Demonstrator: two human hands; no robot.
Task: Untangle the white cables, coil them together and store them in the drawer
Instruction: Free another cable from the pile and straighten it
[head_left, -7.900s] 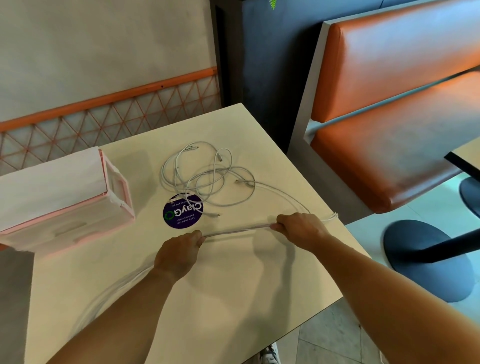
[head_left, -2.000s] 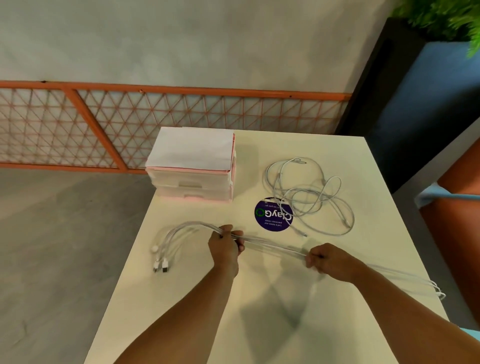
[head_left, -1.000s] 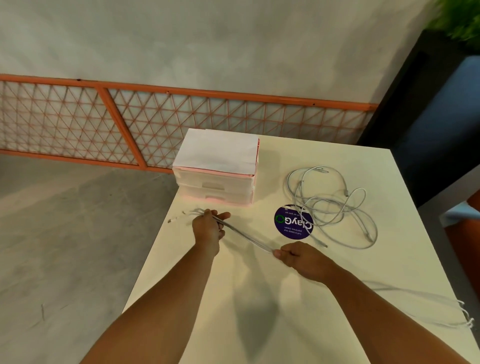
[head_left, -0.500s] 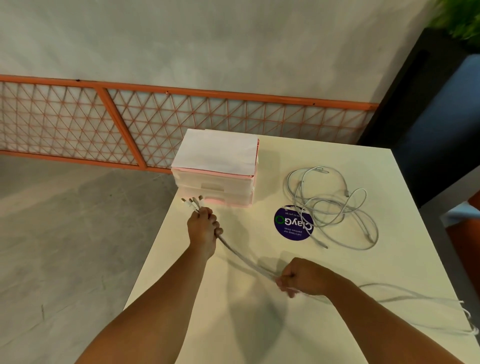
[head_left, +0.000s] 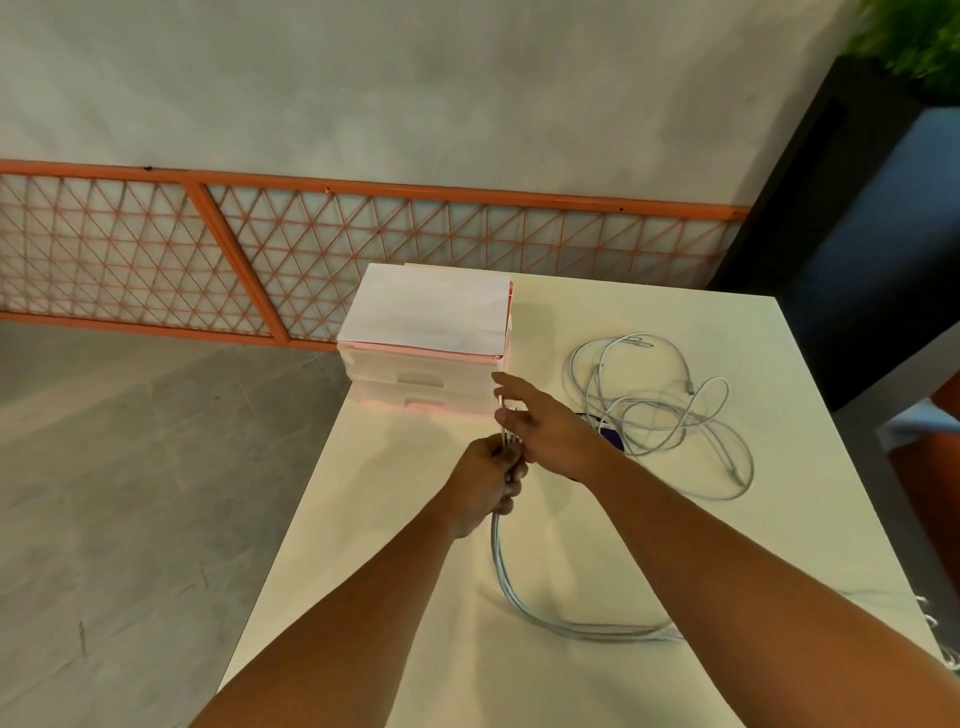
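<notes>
My left hand grips a bundle of white cables near their plug ends, which stick up out of the fist. The bundle hangs down from the fist, curves right across the table and disappears under my right forearm. My right hand sits just above and right of the left hand with fingers stretched toward the plug ends, touching them. A second, tangled heap of white cables lies loose on the table to the right. The small pink-and-clear drawer unit stands at the table's far left, its drawers closed.
The cream table has its left edge close beside my left arm, with grey floor below. A dark round sticker lies partly hidden behind my right hand. An orange lattice fence runs along the wall behind; a dark planter stands at far right.
My right hand let go of the cable run and moved up to the left hand at the plug ends. The cable bundle now sags in a loop on the table.
</notes>
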